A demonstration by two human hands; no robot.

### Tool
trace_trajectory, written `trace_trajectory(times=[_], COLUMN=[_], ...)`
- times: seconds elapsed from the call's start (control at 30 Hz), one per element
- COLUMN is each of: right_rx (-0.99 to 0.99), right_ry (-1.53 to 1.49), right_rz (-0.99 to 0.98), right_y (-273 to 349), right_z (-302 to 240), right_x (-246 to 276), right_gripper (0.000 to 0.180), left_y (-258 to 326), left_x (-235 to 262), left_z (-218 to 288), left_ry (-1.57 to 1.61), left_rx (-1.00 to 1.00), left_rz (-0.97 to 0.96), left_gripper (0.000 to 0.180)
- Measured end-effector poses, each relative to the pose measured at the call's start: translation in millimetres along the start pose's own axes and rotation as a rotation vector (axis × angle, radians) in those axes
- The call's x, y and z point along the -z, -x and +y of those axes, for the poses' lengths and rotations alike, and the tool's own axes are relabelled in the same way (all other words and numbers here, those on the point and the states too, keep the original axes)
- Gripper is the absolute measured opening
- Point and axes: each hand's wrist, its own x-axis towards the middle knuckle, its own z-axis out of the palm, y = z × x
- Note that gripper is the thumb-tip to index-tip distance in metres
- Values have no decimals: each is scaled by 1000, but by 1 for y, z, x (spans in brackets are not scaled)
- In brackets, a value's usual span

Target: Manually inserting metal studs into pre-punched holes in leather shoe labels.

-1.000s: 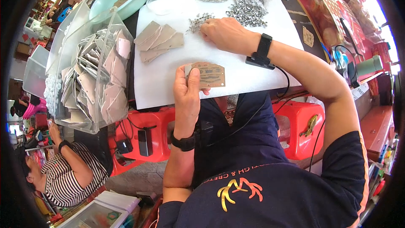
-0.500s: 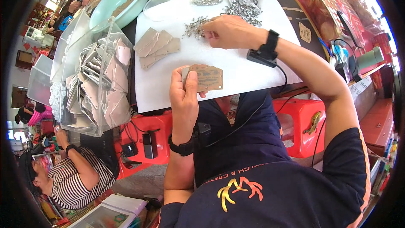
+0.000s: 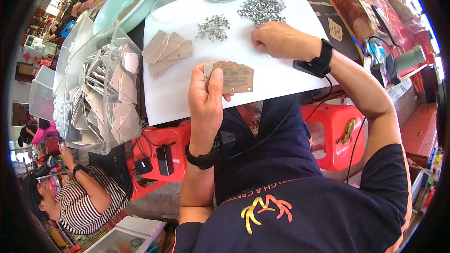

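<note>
My left hand (image 3: 206, 100) holds a small brown rectangular card tag (image 3: 234, 77) by its left end, above the near edge of the white sheet (image 3: 187, 89). My right hand (image 3: 276, 40) rests curled on the sheet beside a big pile of small silver metal pieces (image 3: 262, 7); I cannot tell whether its fingers pinch one. A smaller scatter of the same pieces (image 3: 213, 27) lies to its left. Several more brown tags (image 3: 166, 51) lie fanned on the sheet's left side.
A clear plastic bin (image 3: 101, 98) full of pale tags stands left of the sheet. A pale green basin (image 3: 124, 0) sits at the back left. Red plastic stools (image 3: 340, 131) stand under the table. A person in a striped shirt (image 3: 79, 204) sits low on the left.
My right hand has slid right and nearer, away from the small scatter of metal pieces. My left hand keeps its hold on the tag, thumb now across its left end.
</note>
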Motion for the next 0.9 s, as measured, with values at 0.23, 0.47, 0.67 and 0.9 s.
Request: trace_trajectory(times=[0.23, 0.47, 0.67, 0.9], right_rx=[-204, -198, -83, -112], right_ry=[-121, 67, -74, -758], right_rz=[76, 54, 188, -78], right_y=[10, 9, 15, 16], right_z=[-9, -5, 0, -4], right_x=[8, -5, -6, 21], right_gripper=[11, 16, 15, 14], left_y=[-1, -3, -6, -8], left_x=[-12, -23, -27, -29], left_z=[10, 9, 10, 8], left_ry=[-29, -90, -44, -64], left_rx=[-10, -56, -26, 3], left_rz=[5, -57, -77, -167], left_gripper=[19, 20, 20, 19])
